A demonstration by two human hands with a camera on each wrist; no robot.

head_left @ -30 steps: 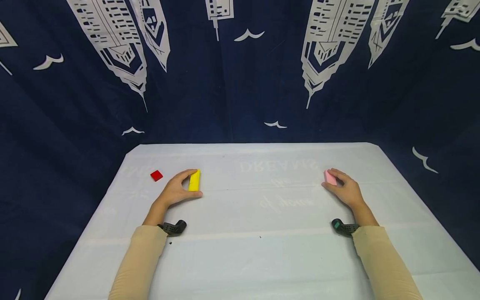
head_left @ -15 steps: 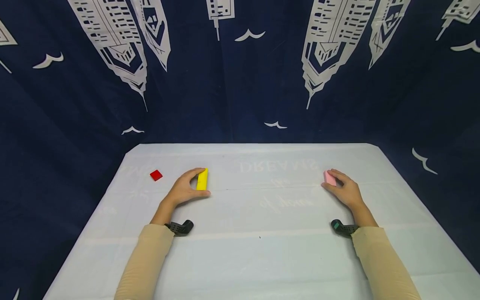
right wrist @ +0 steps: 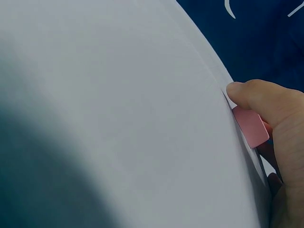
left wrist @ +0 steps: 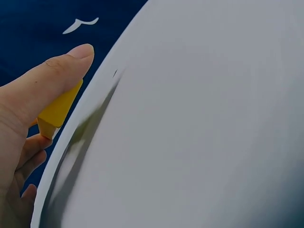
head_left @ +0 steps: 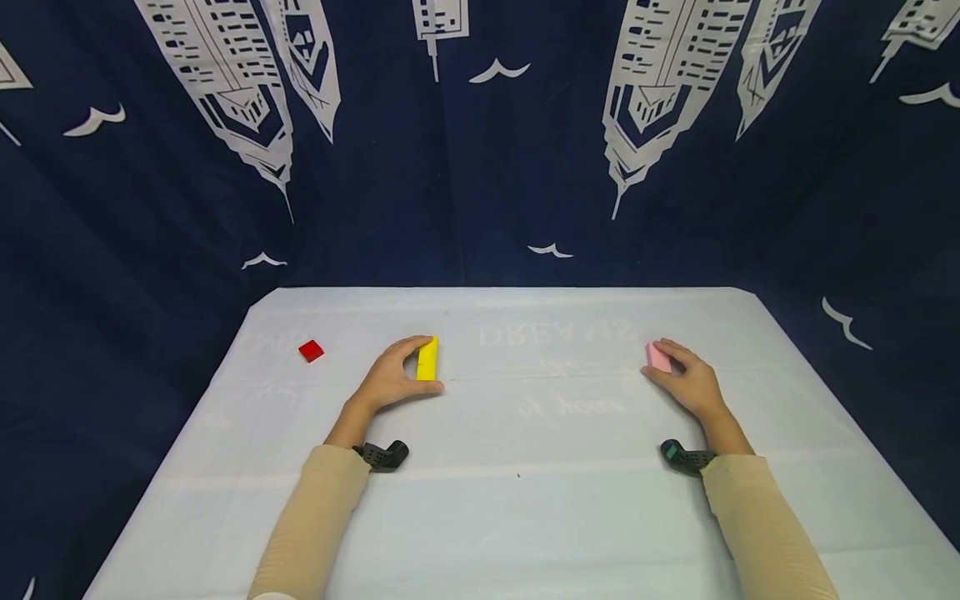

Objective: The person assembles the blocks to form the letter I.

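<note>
My left hand [head_left: 392, 377] pinches a long yellow block [head_left: 427, 359] by its two ends, thumb at the near end and fingers at the far end. In the left wrist view the yellow block [left wrist: 61, 108] hangs above the tabletop, with a shadow beneath it. At the right, my right hand [head_left: 693, 385] holds a smaller pink block [head_left: 658, 358] between thumb and fingers. The right wrist view has the pink block [right wrist: 251, 127] low at the table surface; whether it touches is hard to tell. A flat red block [head_left: 311, 351] lies alone at the far left.
A white-covered table [head_left: 540, 525] spreads under both hands, its far edge running behind the blocks. Behind it hangs a dark blue cloth [head_left: 450, 167] printed with white buildings and birds. A black wrist camera [head_left: 384, 456] sits on the left wrist, another camera [head_left: 684, 457] on the right.
My left hand has moved steadily to the right with the yellow block, away from the red block. The right hand and the pink block have stayed in place.
</note>
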